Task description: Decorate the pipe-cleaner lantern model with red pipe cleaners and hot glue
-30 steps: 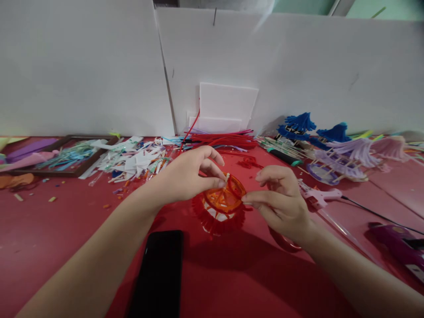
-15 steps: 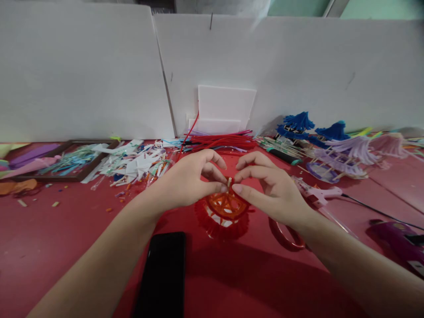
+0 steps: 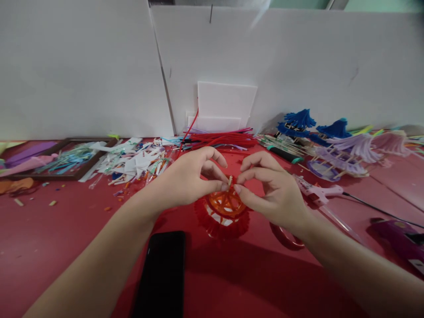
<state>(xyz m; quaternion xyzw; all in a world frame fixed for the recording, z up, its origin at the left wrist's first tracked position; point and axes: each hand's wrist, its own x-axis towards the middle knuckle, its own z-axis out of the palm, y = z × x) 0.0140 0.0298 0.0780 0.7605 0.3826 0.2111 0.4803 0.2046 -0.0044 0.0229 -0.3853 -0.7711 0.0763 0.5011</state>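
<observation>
A small red and orange pipe-cleaner craft [image 3: 228, 204] stands on the red table, with a fuzzy red skirt around its lower part. A short pale stick [image 3: 230, 180] pokes up at its top. From the left, my left hand [image 3: 195, 176] pinches the craft's top beside the stick, its upper fingers curled above. On the opposite side my right hand [image 3: 268, 185] has thumb and forefinger closed at the same top. The fingertips hide just what each pinch holds. Below my right wrist lies a red ring-shaped roll [image 3: 287, 237], partly covered.
A black phone [image 3: 164, 274] lies near my left forearm. Red pipe cleaners [image 3: 218, 140] and scraps [image 3: 135, 161] spread behind. At right are a pink glue gun [image 3: 319, 193] with a cord, blue and lilac crafts [image 3: 351, 150] and a purple object [image 3: 397, 240].
My right hand's fingertips have shifted slightly right, a little away from the stick. The left hand stays nearly still at the top, and the view has tipped slightly.
</observation>
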